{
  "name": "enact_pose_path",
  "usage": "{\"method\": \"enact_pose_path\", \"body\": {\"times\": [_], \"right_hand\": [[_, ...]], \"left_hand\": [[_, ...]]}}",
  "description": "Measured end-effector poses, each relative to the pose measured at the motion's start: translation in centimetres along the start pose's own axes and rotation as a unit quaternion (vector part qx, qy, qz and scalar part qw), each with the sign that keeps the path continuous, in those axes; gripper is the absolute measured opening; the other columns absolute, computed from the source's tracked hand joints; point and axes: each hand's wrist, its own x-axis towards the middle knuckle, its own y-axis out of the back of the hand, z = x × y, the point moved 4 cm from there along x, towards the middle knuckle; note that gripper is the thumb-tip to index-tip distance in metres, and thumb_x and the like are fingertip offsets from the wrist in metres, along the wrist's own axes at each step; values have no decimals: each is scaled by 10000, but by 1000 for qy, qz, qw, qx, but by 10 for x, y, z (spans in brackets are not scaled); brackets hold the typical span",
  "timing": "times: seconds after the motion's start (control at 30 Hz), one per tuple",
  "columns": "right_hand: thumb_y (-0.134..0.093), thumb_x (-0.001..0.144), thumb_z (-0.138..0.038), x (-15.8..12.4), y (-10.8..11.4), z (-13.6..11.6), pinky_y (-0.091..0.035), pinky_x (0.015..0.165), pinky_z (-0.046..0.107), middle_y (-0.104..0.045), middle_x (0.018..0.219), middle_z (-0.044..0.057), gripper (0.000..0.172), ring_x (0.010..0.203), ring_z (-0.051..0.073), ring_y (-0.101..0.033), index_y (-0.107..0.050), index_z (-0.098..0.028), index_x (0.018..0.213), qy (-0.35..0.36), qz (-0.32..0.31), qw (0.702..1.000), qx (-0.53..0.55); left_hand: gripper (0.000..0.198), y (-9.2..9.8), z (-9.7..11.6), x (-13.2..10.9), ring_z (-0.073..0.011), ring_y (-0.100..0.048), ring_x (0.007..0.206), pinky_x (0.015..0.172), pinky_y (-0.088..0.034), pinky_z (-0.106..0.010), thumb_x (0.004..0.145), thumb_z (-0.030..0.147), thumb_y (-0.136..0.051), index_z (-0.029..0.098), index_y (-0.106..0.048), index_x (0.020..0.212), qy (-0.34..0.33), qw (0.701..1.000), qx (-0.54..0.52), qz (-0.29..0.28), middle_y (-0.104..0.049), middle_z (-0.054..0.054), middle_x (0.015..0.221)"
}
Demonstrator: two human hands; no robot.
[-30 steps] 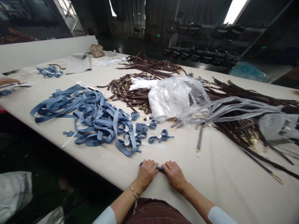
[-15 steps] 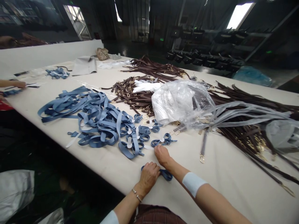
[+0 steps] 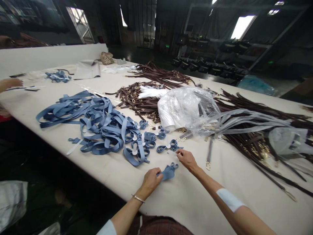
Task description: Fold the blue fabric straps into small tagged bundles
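Observation:
My left hand (image 3: 149,180) grips a small folded blue strap (image 3: 169,171) near the table's front edge. My right hand (image 3: 187,159) is stretched forward just past it, fingers pinched close to a white tag beside a small blue strap bundle (image 3: 170,146); whether it holds the tag I cannot tell. A big tangled pile of blue straps (image 3: 97,124) lies to the left of both hands on the white table (image 3: 220,192).
Brown straps with gold clasps (image 3: 144,101) lie behind, and more run off to the right (image 3: 256,137). A clear plastic bag (image 3: 186,107) sits mid-table over pale grey straps (image 3: 249,119). Another person's hand (image 3: 9,83) works at the far left.
My right hand left the strap, reached forward to the tagged bundles and drew right. My left hand lifted the folded strap slightly. The view shifted upward.

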Motion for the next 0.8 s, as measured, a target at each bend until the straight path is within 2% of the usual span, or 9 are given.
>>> {"method": "enact_pose_path", "body": {"times": [0.13, 0.23, 0.37, 0.47, 0.53, 0.6, 0.67, 0.73, 0.8], "right_hand": [[-373, 871, -357, -35, 11, 26, -587, 714, 326, -707, 839, 89, 290, 753, 176, -695, -581, -157, 846, -80, -36, 971, 221], [-553, 791, -474, -58, 9, 37, -588, 690, 333, -677, 786, 67, 317, 697, 172, -674, -545, -162, 846, -107, -25, 941, 320], [-743, 654, -387, -78, -3, 42, -568, 677, 320, -632, 719, -12, 505, 663, 152, -641, -526, -181, 1060, -127, -33, 888, 440], [-777, 627, -371, -85, -22, 40, -520, 586, 269, -626, 706, 10, 394, 606, 124, -595, -570, -154, 882, -164, -80, 850, 495], [-763, 627, -380, -87, -36, 35, -457, 502, 241, -615, 688, 17, 339, 560, 111, -558, -573, -149, 788, -171, -104, 842, 502], [-752, 609, -361, -88, -48, 27, -431, 485, 237, -588, 640, -1, 320, 541, 111, -535, -590, -153, 791, -167, -113, 832, 517], [-745, 576, -323, -88, -57, 19, -453, 524, 247, -567, 603, -16, 316, 550, 110, -526, -607, -153, 804, -161, -120, 821, 535], [-740, 551, -295, -89, -62, 12, -467, 569, 251, -578, 621, -10, 311, 576, 106, -526, -616, -146, 794, -152, -128, 809, 553], [-741, 541, -283, -90, -63, 7, -471, 603, 253, -598, 670, 4, 308, 616, 107, -535, -623, -139, 786, -142, -136, 801, 565]], "left_hand": [[210, 8, -6, -2, -117, -444, 530, 519, -349, -234, 758, 360, -514, 197, -484, 628, 78, 982, -170, -13, -433, 48, 550], [329, 15, -2, 3, -93, -371, 473, 470, -330, -217, 727, 525, -536, 203, -483, 683, 117, 955, -272, -5, -378, 70, 544], [459, 23, 24, 16, -64, -307, 447, 446, -277, -199, 668, 622, -617, 181, -565, 784, 125, 925, -358, 1, -399, 77, 558], [455, 20, 55, 19, -66, -336, 466, 462, -295, -201, 692, 581, -662, 161, -641, 865, 105, 917, -386, -10, -460, 59, 582], [364, 12, 78, 16, -90, -418, 514, 501, -342, -215, 755, 506, -642, 154, -678, 841, 50, 929, -363, -47, -524, 28, 605], [273, 2, 96, 10, -130, -521, 619, 586, -402, -240, 816, 405, -584, 164, -711, 806, -30, 954, -287, -84, -615, -11, 684], [248, -4, 103, 4, -166, -584, 745, 696, -434, -265, 838, 326, -532, 197, -738, 886, -74, 978, -180, -71, -676, -24, 793], [339, -6, 96, 1, -176, -596, 772, 733, -429, -275, 830, 292, -527, 231, -686, 1123, -45, 995, -89, -22, -678, -6, 809], [548, -5, 82, 2, -169, -584, 718, 692, -410, -264, 795, 280, -570, 217, -522, 1337, 14, 999, -51, 15, -637, 29, 731]]}}
